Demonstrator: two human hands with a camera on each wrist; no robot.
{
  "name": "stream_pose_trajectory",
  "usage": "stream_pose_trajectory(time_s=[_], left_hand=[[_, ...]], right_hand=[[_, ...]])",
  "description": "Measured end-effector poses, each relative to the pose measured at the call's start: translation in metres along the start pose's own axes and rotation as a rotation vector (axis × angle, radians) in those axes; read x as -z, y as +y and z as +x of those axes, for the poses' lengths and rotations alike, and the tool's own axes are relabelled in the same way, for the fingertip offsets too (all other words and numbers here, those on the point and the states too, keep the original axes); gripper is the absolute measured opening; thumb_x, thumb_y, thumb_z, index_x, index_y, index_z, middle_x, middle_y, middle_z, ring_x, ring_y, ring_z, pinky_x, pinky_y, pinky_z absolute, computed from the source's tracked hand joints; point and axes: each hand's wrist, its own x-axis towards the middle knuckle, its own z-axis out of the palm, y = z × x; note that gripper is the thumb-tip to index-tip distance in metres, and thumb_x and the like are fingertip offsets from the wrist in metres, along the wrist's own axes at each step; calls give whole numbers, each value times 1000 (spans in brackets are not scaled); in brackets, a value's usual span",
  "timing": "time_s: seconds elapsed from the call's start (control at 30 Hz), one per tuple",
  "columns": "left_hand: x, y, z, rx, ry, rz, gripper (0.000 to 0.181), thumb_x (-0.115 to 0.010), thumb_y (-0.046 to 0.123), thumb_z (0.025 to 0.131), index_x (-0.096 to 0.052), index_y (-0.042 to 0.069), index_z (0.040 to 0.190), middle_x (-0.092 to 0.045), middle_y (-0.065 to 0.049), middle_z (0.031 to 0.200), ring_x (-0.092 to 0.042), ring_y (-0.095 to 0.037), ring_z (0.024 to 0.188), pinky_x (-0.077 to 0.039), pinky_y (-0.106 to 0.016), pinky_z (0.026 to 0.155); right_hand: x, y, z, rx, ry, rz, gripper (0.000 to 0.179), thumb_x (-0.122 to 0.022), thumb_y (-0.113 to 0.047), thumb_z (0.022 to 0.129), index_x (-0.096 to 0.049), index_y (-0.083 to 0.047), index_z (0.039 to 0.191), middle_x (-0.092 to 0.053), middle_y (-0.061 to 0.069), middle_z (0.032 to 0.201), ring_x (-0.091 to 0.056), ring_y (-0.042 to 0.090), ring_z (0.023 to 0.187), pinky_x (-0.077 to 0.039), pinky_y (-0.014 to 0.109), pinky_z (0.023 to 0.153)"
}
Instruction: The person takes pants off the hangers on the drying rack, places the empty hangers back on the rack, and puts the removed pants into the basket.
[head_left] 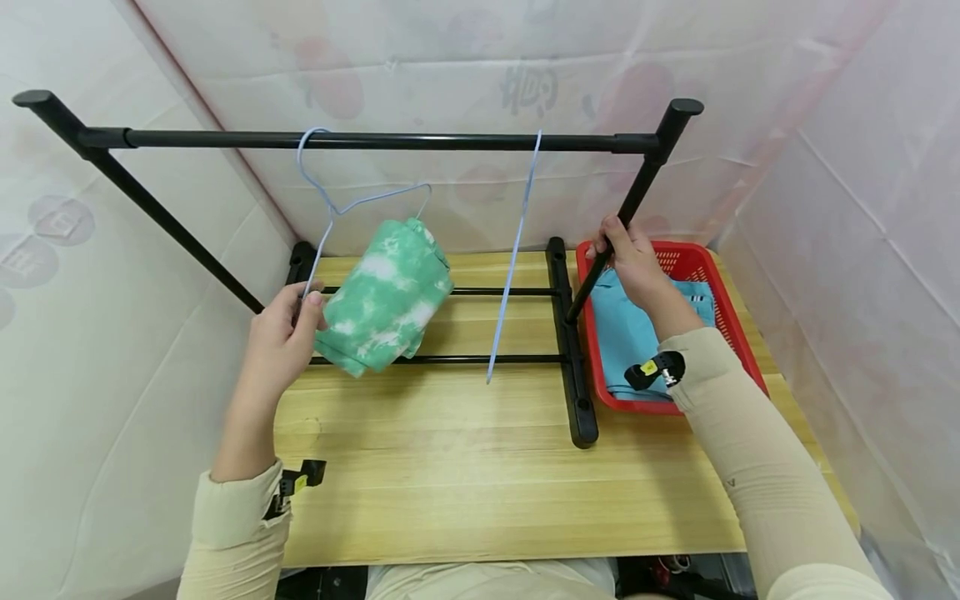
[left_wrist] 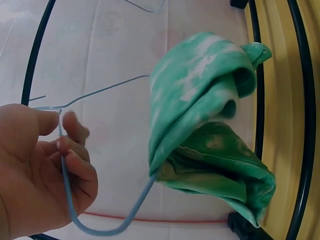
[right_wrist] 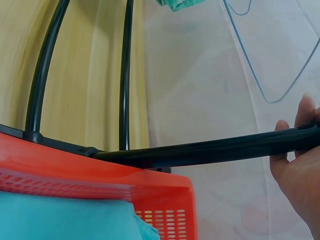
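Observation:
A blue wire hanger (head_left: 372, 198) hooks over the top bar of a black garment rack (head_left: 420, 141). Over its lower part hangs a folded green and white tie-dye garment (head_left: 386, 296), also seen in the left wrist view as a bunched green cloth (left_wrist: 200, 100). My left hand (head_left: 281, 333) pinches the hanger's left side between thumb and fingers, just left of the garment. On the right, my right hand (head_left: 633, 262) grips the rack's slanted right post (right_wrist: 225, 147). A second blue hanger (head_left: 513, 258) hangs bare from the bar, nearly edge-on in the head view.
A red plastic basket (head_left: 738, 342) stands right of the rack's foot, holding folded blue cloth (head_left: 626, 333). The rack's base (head_left: 573, 392) rests on a wooden table (head_left: 450, 467). Pale printed sheets (head_left: 480, 67) close in the back and both sides.

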Motion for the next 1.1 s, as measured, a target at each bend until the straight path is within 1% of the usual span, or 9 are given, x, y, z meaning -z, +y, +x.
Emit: stream_pose_trajectory(time_s=[0.1,0.23,0.37,0.5,0.6,0.77,0.83,0.97,1.1], left_hand=[[-4,-2,2,-3,32,-36,39,-44,33,107,-65,1,120,-61,-10,78,-45,-15,55,-36,-25,47],[-9,-2,3,-8,87,-97,36,-47,30,107,-68,2,110,-56,-8,71,-40,-13,51,-32,-25,45],[-12,5,4,-24,178,-146,32,-48,20,107,-69,-3,101,-49,-5,63,-35,-7,47,-28,-23,43],[-13,14,3,-50,240,-152,29,-48,9,105,-68,-9,95,-47,-7,59,-31,-1,45,-25,-20,42],[-13,13,2,-64,258,-142,28,-49,8,105,-68,-10,93,-48,-9,58,-32,0,45,-25,-18,42],[-15,1,3,-89,283,-120,29,-51,12,105,-70,-5,92,-52,-7,60,-36,-1,47,-29,-17,45],[-16,-3,4,-104,291,-108,28,-51,12,104,-70,-5,91,-53,-9,61,-37,-1,48,-29,-17,46],[-16,-3,4,-125,304,-94,27,-51,8,104,-68,-7,89,-52,-15,60,-35,1,47,-28,-17,47],[-14,2,4,-110,296,-113,27,-51,8,104,-68,-6,89,-52,-14,60,-37,0,49,-30,-17,48]], right_hand=[[0,0,-1,0,3,-4,29,-48,-45,102,-47,-16,100,-48,5,87,-59,20,89,-37,36,79],[0,0,-1,0,3,-13,29,-48,-45,102,-47,-16,100,-48,5,88,-60,20,89,-37,36,78],[0,-1,0,2,3,-22,30,-48,-46,102,-48,-16,101,-49,5,88,-60,19,89,-37,36,77],[0,-1,0,7,2,-27,30,-47,-45,102,-48,-15,100,-50,5,88,-59,20,88,-37,36,75],[0,-1,-1,4,-1,-22,30,-47,-44,103,-47,-14,100,-50,5,88,-58,22,90,-39,36,78],[0,0,-2,-3,2,-12,30,-47,-44,103,-48,-15,100,-50,5,88,-57,26,91,-39,37,81],[-1,0,-2,-2,2,-9,29,-47,-44,103,-48,-15,100,-50,5,88,-57,26,91,-39,37,80],[-1,0,-2,0,-6,-8,29,-47,-44,103,-48,-15,101,-50,7,88,-58,26,91,-38,37,78],[-1,-1,-4,-7,-8,-14,29,-47,-44,103,-48,-15,101,-50,7,89,-58,28,93,-38,37,79]])
